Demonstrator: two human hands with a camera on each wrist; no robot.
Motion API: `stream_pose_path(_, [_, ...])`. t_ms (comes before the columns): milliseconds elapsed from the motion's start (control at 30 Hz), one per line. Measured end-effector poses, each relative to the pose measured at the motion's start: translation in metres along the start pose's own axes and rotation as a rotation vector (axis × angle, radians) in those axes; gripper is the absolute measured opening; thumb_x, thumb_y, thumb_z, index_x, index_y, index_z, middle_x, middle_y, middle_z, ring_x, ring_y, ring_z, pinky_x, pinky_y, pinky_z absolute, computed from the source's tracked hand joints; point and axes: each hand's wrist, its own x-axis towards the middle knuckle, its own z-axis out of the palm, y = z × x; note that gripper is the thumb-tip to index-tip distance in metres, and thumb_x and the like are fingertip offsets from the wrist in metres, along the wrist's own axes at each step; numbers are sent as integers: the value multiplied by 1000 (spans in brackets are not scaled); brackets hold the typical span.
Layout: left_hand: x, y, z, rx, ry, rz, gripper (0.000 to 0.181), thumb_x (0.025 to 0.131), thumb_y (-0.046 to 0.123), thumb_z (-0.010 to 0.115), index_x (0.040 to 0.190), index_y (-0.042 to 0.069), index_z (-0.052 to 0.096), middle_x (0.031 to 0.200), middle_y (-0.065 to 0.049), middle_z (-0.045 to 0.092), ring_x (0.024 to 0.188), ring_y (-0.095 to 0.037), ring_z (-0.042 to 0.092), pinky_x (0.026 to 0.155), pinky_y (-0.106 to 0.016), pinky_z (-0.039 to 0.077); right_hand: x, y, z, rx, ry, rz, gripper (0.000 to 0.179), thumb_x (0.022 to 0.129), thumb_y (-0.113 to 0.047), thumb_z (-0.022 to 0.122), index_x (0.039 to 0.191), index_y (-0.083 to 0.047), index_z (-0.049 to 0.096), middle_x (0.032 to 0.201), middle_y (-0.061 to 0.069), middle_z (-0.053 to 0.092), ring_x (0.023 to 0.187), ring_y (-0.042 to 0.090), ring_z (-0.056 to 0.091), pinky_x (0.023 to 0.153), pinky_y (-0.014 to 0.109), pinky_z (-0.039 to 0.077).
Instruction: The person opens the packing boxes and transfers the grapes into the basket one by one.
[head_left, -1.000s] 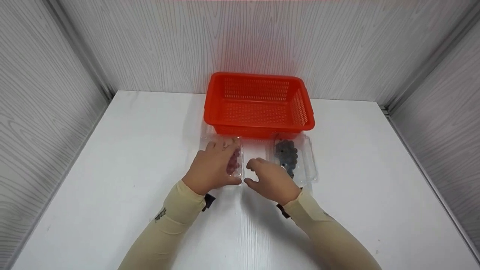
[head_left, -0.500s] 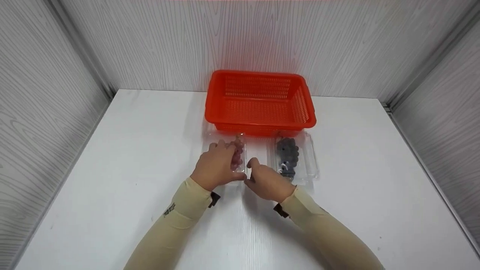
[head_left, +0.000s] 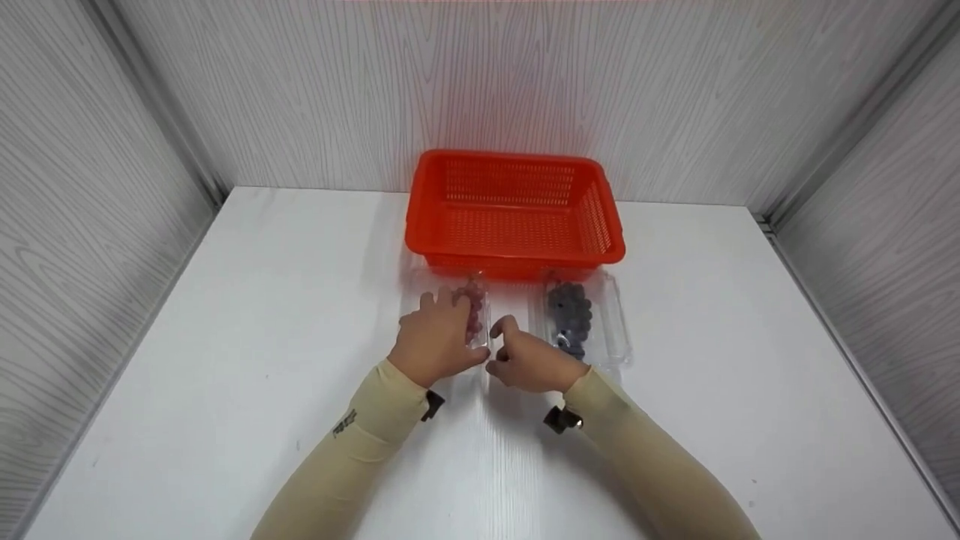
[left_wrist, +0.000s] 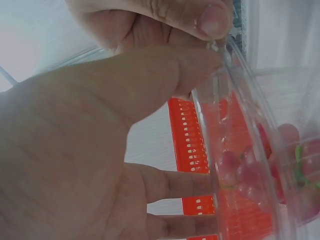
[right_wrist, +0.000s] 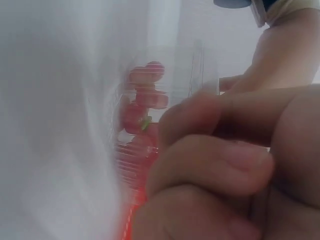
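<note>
A white table (head_left: 225,337) is observed, with a red basket (head_left: 517,256) stood upon it. Before the basket, a left clear container (left_wrist: 262,115) and a right clear container (head_left: 618,322) are set apart. The former is touched by the left hand (head_left: 431,337), grip wide. The right hand (head_left: 536,360) is held at its edge, fingers curled; pinching cannot be confirmed. Pink grapes (head_left: 474,307) are contained left, dark grapes (head_left: 571,311) right.

A red rectangular perforated plastic basket (head_left: 514,262) was positioned on a flat white tabletop (head_left: 697,300), near a white wood-grain back panel (head_left: 300,97). A dark round-berried grape bunch (head_left: 571,309) was contained in a clear rectangular plastic box (head_left: 616,319), beside the basket's front.
</note>
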Motion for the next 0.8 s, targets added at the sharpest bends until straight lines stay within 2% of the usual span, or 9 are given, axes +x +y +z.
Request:
stream_pose_path(233, [1, -2, 1, -27, -17, -5, 60, 83, 49, 77, 122, 6, 60, 116, -16, 57, 100, -33, 56, 72, -52, 60, 1, 3, 0, -29, -6, -28, 49, 97, -9, 67, 131, -4, 32, 75, -1, 60, 62, 13, 51, 63, 30, 44])
stream_pose_path(333, [0, -3, 3, -16, -3, -2, 65, 83, 51, 78, 124, 5, 60, 116, -16, 57, 99, -33, 56, 70, -53, 60, 3, 4, 0, -12, -22, -36, 49, 99, -10, 66, 134, -6, 32, 74, -1, 65, 63, 12, 53, 64, 30, 45])
stream_pose_path(500, [-2, -4, 6, -5, -8, -15, 72, 82, 54, 80, 130, 5, 58, 118, -16, 57, 97, -33, 57, 71, -52, 61, 4, 6, 2, 29, -49, 9, 48, 102, -13, 64, 140, -11, 34, 65, -1, 64, 57, 13, 51, 57, 30, 42])
stream_pose_path(700, [-1, -5, 2, -30, -32, -16, 72, 80, 55, 82, 129, 6, 59, 125, -15, 58, 101, -32, 57, 76, -52, 60, 6, 6, 1, 160, -82, 66, 39, 103, -10, 57, 135, -16, 37, 62, 2, 60, 45, 14, 44, 43, 26, 40])
stream_pose_path(800, [1, -5, -1, -47, -46, -4, 74, 79, 55, 84, 130, 6, 60, 128, -15, 58, 104, -31, 56, 77, -53, 60, 7, 7, -3, 211, -88, 70, 36, 102, -9, 55, 133, -14, 38, 63, 3, 62, 43, 14, 41, 42, 25, 37])
